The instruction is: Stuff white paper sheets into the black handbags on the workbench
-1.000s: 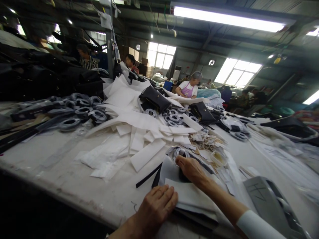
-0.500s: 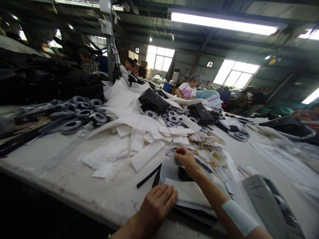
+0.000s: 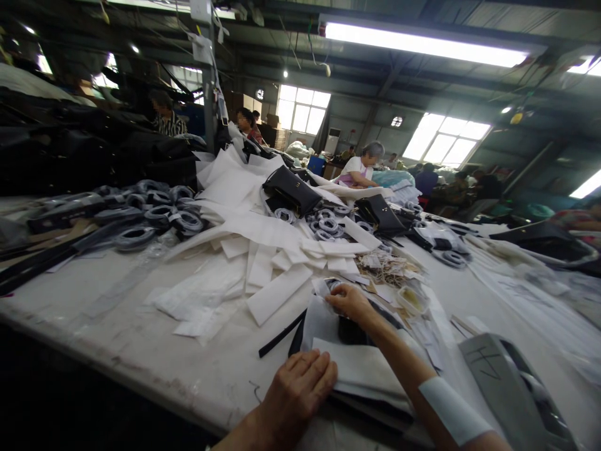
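Note:
A black bag (image 3: 297, 335) lies in front of me with white sheets in and over it. My left hand (image 3: 303, 385) is at its near left side, fingers together and bent over the edge of a white sheet (image 3: 357, 369); its thumb is hidden. At the far end of the bag, my right hand (image 3: 350, 302) pinches a coiled strap (image 3: 332, 285) in clear wrap, partly covered by the fingers. A pale patch wraps the right forearm. A narrow black strip (image 3: 280, 335) sticks out left of the bag.
White padding sheets (image 3: 277, 294) pile up beyond the bag. Wrapped strap coils (image 3: 136, 237) lie left, with black bags (image 3: 293, 191) behind. A tangle of strings (image 3: 382, 266) and a small clear tub (image 3: 413, 300) sit right. A grey box (image 3: 507, 382) stands near right. Other people work farther back.
My right hand has shifted slightly left at the bag's far end, still pinching the strap coil. My left hand stays nearly in place. A person at the back has leaned over.

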Available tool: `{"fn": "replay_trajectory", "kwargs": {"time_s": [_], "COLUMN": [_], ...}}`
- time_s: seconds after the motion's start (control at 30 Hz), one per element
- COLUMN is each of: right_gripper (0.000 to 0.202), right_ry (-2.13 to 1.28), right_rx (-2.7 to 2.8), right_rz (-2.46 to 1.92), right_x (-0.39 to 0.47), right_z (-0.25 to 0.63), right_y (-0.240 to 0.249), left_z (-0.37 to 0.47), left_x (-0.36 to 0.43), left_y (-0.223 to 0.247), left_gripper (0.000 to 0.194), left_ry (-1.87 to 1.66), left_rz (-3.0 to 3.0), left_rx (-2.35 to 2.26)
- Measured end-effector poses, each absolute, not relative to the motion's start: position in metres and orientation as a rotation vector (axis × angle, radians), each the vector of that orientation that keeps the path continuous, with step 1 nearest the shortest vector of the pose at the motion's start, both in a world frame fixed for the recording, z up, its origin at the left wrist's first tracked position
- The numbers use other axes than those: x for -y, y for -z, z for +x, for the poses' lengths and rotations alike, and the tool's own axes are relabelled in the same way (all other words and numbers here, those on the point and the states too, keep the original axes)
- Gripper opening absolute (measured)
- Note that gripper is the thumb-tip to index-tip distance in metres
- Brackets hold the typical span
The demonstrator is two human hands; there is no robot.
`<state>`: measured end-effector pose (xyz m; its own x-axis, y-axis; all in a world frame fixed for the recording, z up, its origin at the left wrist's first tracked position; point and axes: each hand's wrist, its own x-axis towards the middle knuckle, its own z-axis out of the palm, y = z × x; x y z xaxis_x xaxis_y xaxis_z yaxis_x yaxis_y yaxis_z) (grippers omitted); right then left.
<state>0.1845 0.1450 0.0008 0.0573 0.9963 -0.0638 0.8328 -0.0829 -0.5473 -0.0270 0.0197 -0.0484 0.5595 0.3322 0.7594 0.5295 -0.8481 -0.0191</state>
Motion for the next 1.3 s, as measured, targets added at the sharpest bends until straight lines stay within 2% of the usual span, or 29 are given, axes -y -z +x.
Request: {"fn": "replay_trajectory", "kwargs": {"time_s": [0.17,0.37,0.5,0.6,0.8,0.93,1.07,1.2,1.3], "right_gripper": [0.044,0.039,0.024,0.022,0.049,0.055,0.045,0.021,0.012], "right_ry": [-0.39,-0.36,-0.482,-0.582,-0.803,-0.917,-0.94,-0.72,-0.547], "right_rx": [1.927,2.053,1.966,1.816,1.446,1.324,1.378,1.697,1.85], "right_rz": [-2.064,-2.059,-2.007,-1.906,-1.58,-1.402,-1.343,-1.356,-1.277], "right_x": [-0.156,-0.177,-0.184,-0.182,-0.165,-0.139,-0.093,-0.041,-0.015], "right_z": [0.179,0.162,0.162,0.171,0.193,0.194,0.183,0.173,0.17], "right_y": [-0.015,-0.019,-0.01,-0.003,-0.01,-0.026,-0.026,-0.01,-0.002], "left_z": [-0.027,-0.028,-0.028,-0.028,-0.025,-0.024,-0.025,-0.024,-0.024], "left_x": [-0.02,-0.022,-0.021,-0.021,-0.023,-0.022,-0.021,-0.02,-0.019], "left_y": [0.053,0.051,0.05,0.05,0.051,0.048,0.048,0.05,0.048], "left_gripper": [0.039,0.039,0.039,0.039,0.039,0.04,0.038,0.033,0.031], "left_ry": [1.138,1.122,1.147,1.14,1.148,1.164,1.158,1.158,1.164], "left_rz": [-2.539,-2.525,-2.511,-2.519,-2.539,-2.554,-2.55,-2.523,-2.532], "left_rx": [0.724,0.7,0.708,0.711,0.73,0.747,0.757,0.756,0.769]}}
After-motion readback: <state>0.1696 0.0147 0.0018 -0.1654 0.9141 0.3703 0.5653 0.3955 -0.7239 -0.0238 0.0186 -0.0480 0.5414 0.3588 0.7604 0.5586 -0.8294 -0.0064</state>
